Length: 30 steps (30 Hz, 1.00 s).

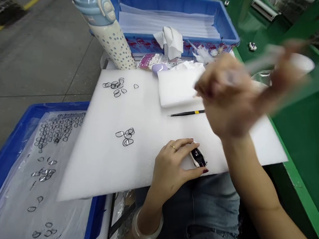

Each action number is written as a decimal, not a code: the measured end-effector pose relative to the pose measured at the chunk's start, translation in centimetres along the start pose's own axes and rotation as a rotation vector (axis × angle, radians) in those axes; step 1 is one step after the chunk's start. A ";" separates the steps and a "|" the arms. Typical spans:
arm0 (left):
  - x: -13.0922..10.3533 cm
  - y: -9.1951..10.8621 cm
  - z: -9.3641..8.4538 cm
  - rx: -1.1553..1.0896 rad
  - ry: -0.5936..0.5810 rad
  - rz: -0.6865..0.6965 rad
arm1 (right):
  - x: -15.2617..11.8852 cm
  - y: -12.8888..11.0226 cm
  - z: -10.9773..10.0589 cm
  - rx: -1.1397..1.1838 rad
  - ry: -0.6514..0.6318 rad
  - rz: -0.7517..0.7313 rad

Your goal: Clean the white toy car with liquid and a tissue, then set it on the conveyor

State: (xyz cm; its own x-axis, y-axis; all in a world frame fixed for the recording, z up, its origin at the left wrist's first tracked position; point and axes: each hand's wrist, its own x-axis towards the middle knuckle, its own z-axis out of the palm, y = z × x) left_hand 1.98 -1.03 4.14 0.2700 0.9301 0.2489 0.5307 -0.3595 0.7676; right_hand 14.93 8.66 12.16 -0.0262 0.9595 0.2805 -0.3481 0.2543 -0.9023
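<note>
While my left hand (172,164) rests on the near edge of the white foam board (113,160), its thumb and fingers pinch a small dark oval piece (198,158) flat against the board. Ring on one finger, pale bangle (146,228) at the wrist. My right hand (229,97) is raised above the board's right side, motion-blurred; it seems to carry something pale and thin, but I cannot tell what, nor whether the fingers are closed. Black tweezers (187,113) with a yellow band lie on the board just left of that hand, not touched. A small cluster of oval rings (126,136) sits mid-board, well left of my left hand; another cluster (116,85) lies near the far left corner. Folded white foam pad (175,88) at the far side. Blue tray (7,149) on the left holds plastic sheet with many more rings. Dotted water bottle (111,32) stands behind the board, beside a second blue tray (226,26) with stacked sheets and a crumpled tissue (170,40). Green bench (305,144) on the right.
</note>
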 end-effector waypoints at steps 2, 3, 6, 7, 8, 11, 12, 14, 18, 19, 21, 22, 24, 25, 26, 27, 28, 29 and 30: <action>-0.4 -0.3 -0.1 0.059 -0.037 0.056 | 3.1 1.8 0.3 -0.247 -0.055 -0.025; -0.6 -0.5 -0.1 0.087 -0.047 0.080 | 3.6 2.3 0.2 -0.375 -0.050 -0.009; -0.9 -0.8 0.0 0.149 -0.043 0.140 | 0.8 1.7 -1.4 -0.596 0.050 -0.163; -1.0 -0.8 0.1 0.162 -0.034 0.150 | -1.3 1.1 -2.4 -0.663 0.107 -0.238; -1.0 -0.7 0.3 0.168 -0.025 0.158 | -3.4 0.5 -3.6 -0.759 0.187 -0.282; -1.1 -0.2 0.5 0.146 0.005 0.169 | -8.0 -0.4 -7.5 -1.211 0.424 -0.282; -1.2 0.0 0.4 0.119 0.020 0.170 | -8.6 -0.3 -8.7 -1.354 0.456 -0.249; -1.4 0.2 -0.1 0.048 0.055 0.165 | -8.7 0.4 -10.3 -1.547 0.443 -0.183; -2.2 -1.0 -2.7 0.057 0.142 0.103 | -8.1 1.3 -10.9 -1.484 0.384 -0.255; -2.3 -1.6 -3.7 0.113 0.194 0.048 | -8.2 1.1 -10.8 -1.390 0.398 -0.255; -2.7 -3.1 -5.6 0.254 0.338 -0.107 | -8.6 0.5 -11.0 -1.167 0.466 -0.166; -2.8 -3.9 -6.5 0.320 0.409 -0.188 | -8.8 0.2 -11.1 -1.067 0.506 -0.091; -2.8 -5.2 -7.8 0.420 0.489 -0.307 | -9.1 -0.5 -11.5 -0.974 0.561 0.056; -2.8 -5.7 -8.2 0.446 0.491 -0.336 | -9.2 -0.7 -11.6 -0.984 0.558 0.113; -2.7 -6.1 -8.4 0.459 0.474 -0.348 | -9.3 -0.9 -11.7 -1.012 0.523 0.168; -2.5 -6.4 -8.5 0.462 0.448 -0.350 | -9.4 -1.1 -11.7 -1.037 0.487 0.204; -2.4 -6.5 -8.6 0.461 0.421 -0.344 | -9.5 -1.2 -11.7 -1.042 0.459 0.223; -2.2 -6.7 -8.6 0.457 0.397 -0.332 | -9.7 -1.2 -11.8 -1.018 0.454 0.221; -2.1 -6.8 -8.6 0.454 0.379 -0.316 | -9.9 -1.2 -11.8 -0.973 0.476 0.202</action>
State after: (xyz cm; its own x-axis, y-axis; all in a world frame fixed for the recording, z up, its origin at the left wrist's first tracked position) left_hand -9.10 0.13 3.51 -0.2106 0.9282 0.3066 0.8455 0.0155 0.5338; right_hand 26.66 0.29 6.56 0.4375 0.8894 0.1328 0.5146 -0.1265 -0.8480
